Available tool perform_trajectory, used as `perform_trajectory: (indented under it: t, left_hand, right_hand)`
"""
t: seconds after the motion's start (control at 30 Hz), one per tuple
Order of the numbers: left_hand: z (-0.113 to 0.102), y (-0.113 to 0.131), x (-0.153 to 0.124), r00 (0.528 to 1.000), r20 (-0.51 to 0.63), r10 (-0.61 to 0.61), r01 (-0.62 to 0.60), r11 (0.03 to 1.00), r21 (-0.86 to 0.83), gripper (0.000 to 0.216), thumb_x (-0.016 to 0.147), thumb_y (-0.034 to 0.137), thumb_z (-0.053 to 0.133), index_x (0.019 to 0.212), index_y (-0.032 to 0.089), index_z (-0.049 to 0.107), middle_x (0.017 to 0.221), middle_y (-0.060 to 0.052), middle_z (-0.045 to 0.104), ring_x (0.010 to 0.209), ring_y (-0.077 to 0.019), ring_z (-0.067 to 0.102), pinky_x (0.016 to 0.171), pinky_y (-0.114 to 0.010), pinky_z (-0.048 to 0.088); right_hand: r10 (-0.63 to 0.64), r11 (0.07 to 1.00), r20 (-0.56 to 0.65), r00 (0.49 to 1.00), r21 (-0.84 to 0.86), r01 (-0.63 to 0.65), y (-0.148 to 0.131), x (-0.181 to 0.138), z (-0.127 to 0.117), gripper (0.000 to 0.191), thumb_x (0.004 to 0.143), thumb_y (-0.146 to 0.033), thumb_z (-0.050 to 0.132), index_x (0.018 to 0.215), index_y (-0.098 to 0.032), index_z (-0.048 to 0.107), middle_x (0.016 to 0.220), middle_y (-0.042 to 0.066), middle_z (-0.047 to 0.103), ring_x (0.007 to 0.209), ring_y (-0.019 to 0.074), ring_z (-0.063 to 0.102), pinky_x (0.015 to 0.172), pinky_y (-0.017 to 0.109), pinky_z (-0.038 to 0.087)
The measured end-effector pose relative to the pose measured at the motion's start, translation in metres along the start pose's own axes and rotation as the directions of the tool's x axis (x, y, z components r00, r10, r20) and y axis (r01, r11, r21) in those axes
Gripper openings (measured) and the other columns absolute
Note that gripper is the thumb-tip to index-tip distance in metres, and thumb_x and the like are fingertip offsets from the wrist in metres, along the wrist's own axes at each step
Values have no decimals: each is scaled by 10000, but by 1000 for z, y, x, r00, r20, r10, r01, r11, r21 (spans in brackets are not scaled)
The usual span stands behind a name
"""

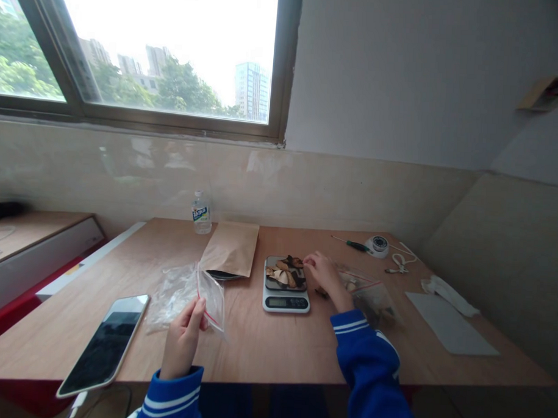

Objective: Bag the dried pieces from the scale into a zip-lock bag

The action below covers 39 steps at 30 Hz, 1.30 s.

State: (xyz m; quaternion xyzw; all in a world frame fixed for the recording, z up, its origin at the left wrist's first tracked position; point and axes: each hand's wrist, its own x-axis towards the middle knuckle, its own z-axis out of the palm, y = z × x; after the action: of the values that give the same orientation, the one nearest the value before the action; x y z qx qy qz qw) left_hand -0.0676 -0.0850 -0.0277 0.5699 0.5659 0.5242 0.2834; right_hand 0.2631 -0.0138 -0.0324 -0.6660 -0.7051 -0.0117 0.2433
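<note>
My left hand (186,334) is closed on the edge of a clear zip bag (214,298) with a red seal line, just above the table. More clear plastic bags (170,293) lie crumpled behind it. A small white kitchen scale (286,303) stands in the middle, with a pile of dried brown and pale slices (282,274) on its plate. At the pile's right edge my right hand (325,274) pinches what looks like a dark dried slice, partly hidden by the fingers. Under my right forearm lies another zip bag (371,300) with dried pieces inside. A loose dark piece (321,293) rests beside the scale.
A brown paper pouch (232,247) lies behind the scale, near a plastic bottle (201,213). At the left front is a phone (107,343). On the right are a screwdriver (357,246), a white round device (378,246) with a cable, and a white sheet (451,323).
</note>
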Motion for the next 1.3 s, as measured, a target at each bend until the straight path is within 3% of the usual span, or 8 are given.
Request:
perform_trajectory:
  t: [0.27,0.43,0.57,0.7,0.77,1.0,1.13,1.3]
  left_hand:
    - [2,-4,1,1000,-9,-11,11,1000,4,449,758,548,448,469,205,413,460,21,416,490,-122,430,486,-220,379]
    - [15,-3,-2,999,49,-20,20,1000,-6,451,780,540,429,480,205,399,474,27,403,496,-116,420,505,-223,371]
    - [29,2,-5,993,119,3,-3,1000,-3,435,785,533,418,503,202,416,475,33,399,484,-109,415,500,-224,359]
    - [29,2,-6,969,247,20,-23,1000,8,395,783,514,439,551,196,471,481,34,429,484,-110,433,498,-222,366]
    - [23,-1,-5,971,239,20,-24,1000,18,384,771,509,459,549,196,474,477,34,435,485,-112,438,493,-221,370]
    - [14,-6,-1,995,-96,-28,33,998,51,400,765,456,473,470,194,407,433,38,377,451,-97,384,463,-212,333]
    - [22,-5,-1,991,-132,-35,38,999,21,392,767,448,466,475,196,392,428,48,348,436,-92,363,456,-214,324]
    - [20,-8,1,988,-139,-65,60,997,-42,401,786,447,460,481,193,405,451,37,407,474,-98,414,499,-214,357]
  right_hand:
    - [144,983,-85,986,-100,-152,23,-40,1,209,827,-157,472,933,-196,648,942,88,617,926,232,549,801,339,365]
    - [158,964,-216,963,244,-103,-30,-60,-6,242,871,-195,386,966,-184,608,926,85,603,852,206,552,782,326,403]
    - [61,772,-50,997,635,-15,-115,-76,-3,250,894,-309,415,1089,-222,546,937,49,597,706,148,548,660,267,435]
    - [31,557,146,989,819,-139,-171,-86,18,345,867,-336,466,1198,-236,450,811,-4,582,603,116,543,559,230,418]
    - [78,501,172,982,845,-188,-177,-88,32,294,850,-294,470,1136,-230,472,757,-18,563,606,117,543,543,221,407]
    - [197,256,310,930,899,-354,-159,-105,60,210,833,-333,493,986,-193,465,626,-38,523,535,110,487,507,218,382]
    - [63,271,363,930,890,-366,-163,-121,56,350,906,-472,365,1088,-193,472,719,-4,556,602,113,511,588,238,422]
    - [8,462,407,913,808,-365,-169,-129,50,359,932,-465,308,1103,-229,517,771,8,586,665,130,539,636,248,416]
